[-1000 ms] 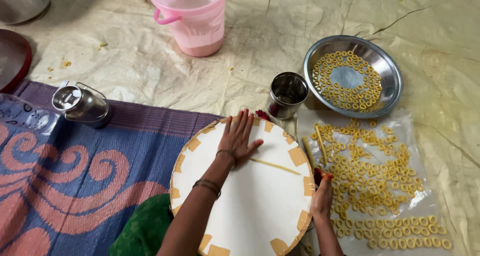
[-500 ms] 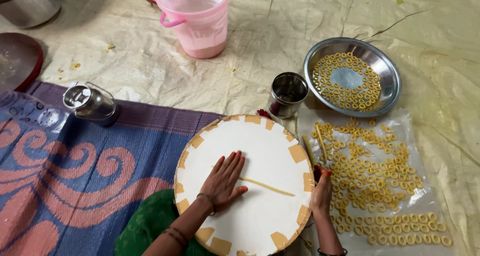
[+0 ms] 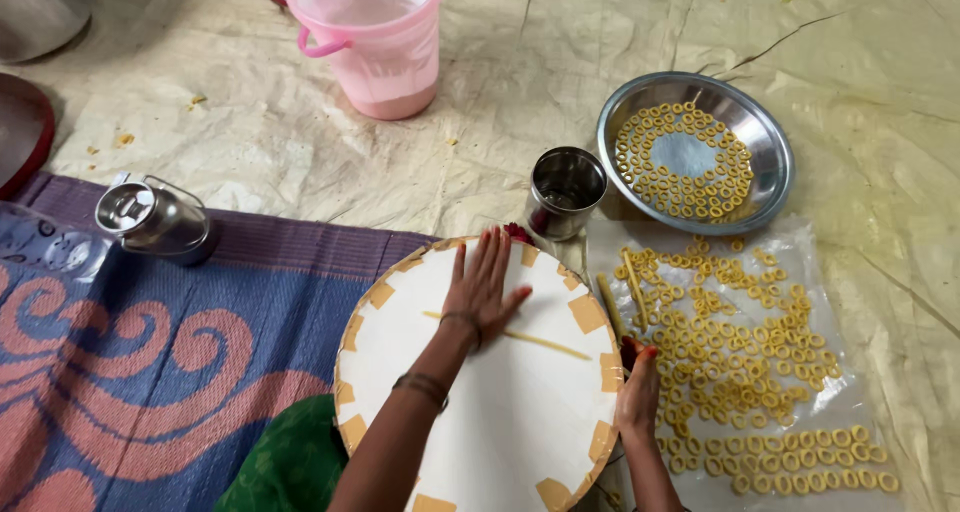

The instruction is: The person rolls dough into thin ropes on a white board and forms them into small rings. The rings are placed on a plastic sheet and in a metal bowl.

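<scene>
Dough strand: a thin yellow strand (image 3: 545, 343) lies across the middle of the board, running out from under your left palm toward the right edge, so your palm can press it against the flat surface.
Left hand: your left hand (image 3: 483, 290) lies flat on the strand, fingers straight and spread, thumb out to the side; it grips nothing, only presses down.
Right hand: your right hand (image 3: 637, 397) rests at the board's right rim, fingers curled down over the edge; whether it pinches anything, you cannot tell from this view.
Board: the round white board (image 3: 470, 422), tan patches around its rim, sits right in front of you, overlapping the mat and the sheet, within easy reach of both hands.
Rings: small yellow rings (image 3: 745, 372) lie spread on a clear sheet (image 3: 800, 242) just right of the board; two short strands lie at their left edge.
Plate: a steel plate (image 3: 770, 142) beyond the sheet holds more rings around its bare centre.
Cup: a steel cup (image 3: 563, 192) stands just past the board's far edge.
Bucket: a pink bucket (image 3: 375, 42) stands well beyond.
Mat: a blue and purple mat (image 3: 140, 352) lies to your left, with a small steel can (image 3: 150, 217) on it.
</scene>
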